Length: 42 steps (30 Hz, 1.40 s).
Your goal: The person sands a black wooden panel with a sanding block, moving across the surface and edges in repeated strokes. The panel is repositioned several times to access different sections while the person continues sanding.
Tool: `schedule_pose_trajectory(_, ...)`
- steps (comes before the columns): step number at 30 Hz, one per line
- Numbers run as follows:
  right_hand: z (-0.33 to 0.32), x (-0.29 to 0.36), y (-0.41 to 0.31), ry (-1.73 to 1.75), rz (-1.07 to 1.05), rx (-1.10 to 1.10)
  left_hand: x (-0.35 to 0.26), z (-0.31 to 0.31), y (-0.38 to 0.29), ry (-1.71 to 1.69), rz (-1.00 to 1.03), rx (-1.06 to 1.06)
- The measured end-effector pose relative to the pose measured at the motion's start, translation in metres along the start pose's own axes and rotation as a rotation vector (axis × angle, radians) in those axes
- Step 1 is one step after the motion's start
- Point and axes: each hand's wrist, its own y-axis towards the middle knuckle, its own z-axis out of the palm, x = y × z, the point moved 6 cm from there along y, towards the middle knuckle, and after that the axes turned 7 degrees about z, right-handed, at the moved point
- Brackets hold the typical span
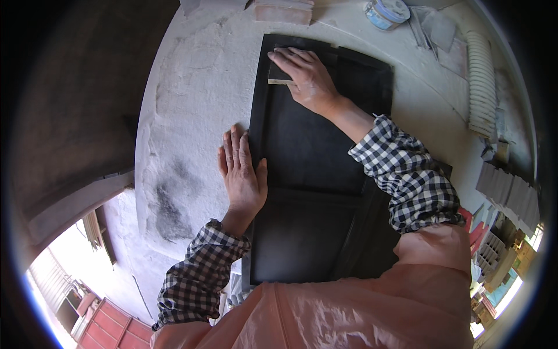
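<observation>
A black panelled door with recessed fields lies lengthwise before me on a whitish, dusty work surface. Near its far left corner, my right hand is closed over a flat block, probably a sanding block, with a dark top and a pale edge. The block sits against the door's frame; its underside is hidden. My left hand lies flat at the door's left edge, holding nothing. Its thumb reaches onto the black frame, and its fingers point away from me.
Beyond the door lie a pinkish block and a lidded plastic tub. Flat scraps, a ribbed white hose and grey pleated material line the right side. A red panelled metal piece shows at lower left.
</observation>
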Motion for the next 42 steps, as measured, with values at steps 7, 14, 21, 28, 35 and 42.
schedule_pose_trajectory(7, 0.013, 0.008, 0.011, -0.166, 0.019, 0.048, 0.0, 0.001, 0.0, 0.025, -0.001, 0.002)
schedule_pose_trajectory(14, -0.049, -0.05, -0.045, -0.364, 0.274, 0.301, 0.0, 0.0, 0.0, 0.012, 0.014, 0.003)
schedule_pose_trajectory(21, -0.069, -0.067, -0.081, -0.166, 0.071, 0.058, 0.001, 0.003, -0.001, -0.009, 0.012, 0.0)
schedule_pose_trajectory(28, 0.003, 0.01, -0.006, -0.113, 0.049, -0.162, 0.001, 0.001, 0.0, -0.014, 0.022, 0.0)
schedule_pose_trajectory(35, 0.013, 0.027, 0.002, 0.03, 0.163, -0.186, 0.005, 0.004, 0.0, 0.021, 0.018, 0.003)
schedule_pose_trajectory(42, -0.007, 0.133, -0.082, 0.164, 0.232, 0.007, 0.01, -0.005, -0.002, -0.199, 0.015, -0.149)
